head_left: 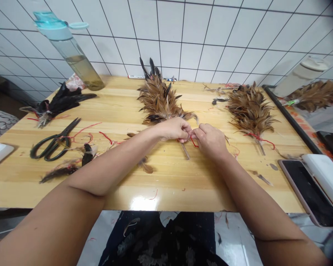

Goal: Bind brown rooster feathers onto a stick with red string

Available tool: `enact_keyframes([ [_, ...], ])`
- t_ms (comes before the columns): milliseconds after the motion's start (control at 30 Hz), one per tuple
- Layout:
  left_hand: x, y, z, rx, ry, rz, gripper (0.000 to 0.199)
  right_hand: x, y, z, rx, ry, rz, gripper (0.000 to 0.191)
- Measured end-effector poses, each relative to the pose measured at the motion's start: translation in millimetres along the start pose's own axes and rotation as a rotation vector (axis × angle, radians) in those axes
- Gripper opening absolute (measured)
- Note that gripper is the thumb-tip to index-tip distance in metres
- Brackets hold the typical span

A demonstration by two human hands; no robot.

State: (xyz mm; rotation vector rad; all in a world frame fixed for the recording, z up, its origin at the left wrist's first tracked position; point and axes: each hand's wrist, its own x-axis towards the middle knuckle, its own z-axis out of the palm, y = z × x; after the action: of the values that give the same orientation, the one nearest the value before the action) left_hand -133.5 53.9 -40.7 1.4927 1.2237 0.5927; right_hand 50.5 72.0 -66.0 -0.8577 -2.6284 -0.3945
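A bundle of brown feathers [161, 98] with a few black ones at its far tip lies at the middle of the table, its stem end [185, 150] pointing toward me. Over that stem end, my left hand [177, 129] is closed in a pinch. Close against it, my right hand [210, 139] is also closed. Between the two hands shows a short piece of red string [193, 141], which both seem to grip. The fingertips are partly hidden, and so is the lower part of the bundle.
Black scissors [54, 142], dark feathers [63, 101] and a water bottle [77, 55] are at left. A second tied feather bundle [252, 109] lies at right, near a phone [312, 190] and a white device [324, 179]. A tiled wall [169, 29] bounds the back.
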Motion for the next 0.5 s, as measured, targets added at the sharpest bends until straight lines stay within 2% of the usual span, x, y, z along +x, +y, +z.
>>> enact_keyframes([
  [133,-1.5,3.1,1.7,0.131,0.034,0.037,0.01,0.7,-3.0,-5.1,0.022,-0.005,0.016,0.032],
  [233,-1.4,3.5,4.2,0.193,0.09,0.086,0.009,1.3,-4.2,-7.0,0.163,-0.008,0.153,0.027],
  [333,0.6,0.7,7.0,0.203,0.195,0.156,0.011,0.8,-1.7,-4.6,0.48,-0.005,0.423,0.023],
  [400,2.2,-2.3,8.9,0.266,0.318,0.229,0.011,0.1,1.0,-2.1,0.76,-0.044,0.581,0.029],
  [500,3.8,-6.8,12.3,0.432,0.515,0.354,0.008,-0.6,2.7,0.0,1.144,-0.113,0.659,0.043],
])
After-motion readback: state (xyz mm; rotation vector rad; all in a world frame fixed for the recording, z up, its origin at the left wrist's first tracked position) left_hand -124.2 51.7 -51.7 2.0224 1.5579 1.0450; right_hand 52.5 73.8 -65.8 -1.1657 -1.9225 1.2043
